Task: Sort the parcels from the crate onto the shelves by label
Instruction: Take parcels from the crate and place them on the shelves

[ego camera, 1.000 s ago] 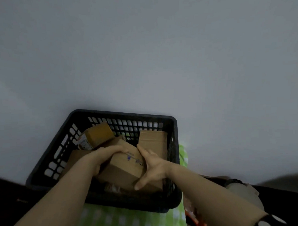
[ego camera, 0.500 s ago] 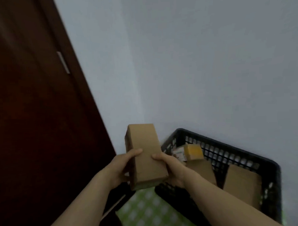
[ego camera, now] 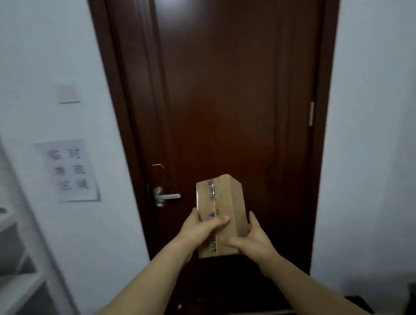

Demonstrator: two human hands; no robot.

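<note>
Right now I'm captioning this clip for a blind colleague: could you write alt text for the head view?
The left hand and right hand hold a taped cardboard parcel upright before a closed dark door. A paper sign hangs on the wall left of it, white shelves at the far left.

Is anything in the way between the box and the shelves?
Nothing that shows. The left hand and right hand hold the box up in front of the door. The shelves stand off to the left by the wall, with only open air between.
</note>
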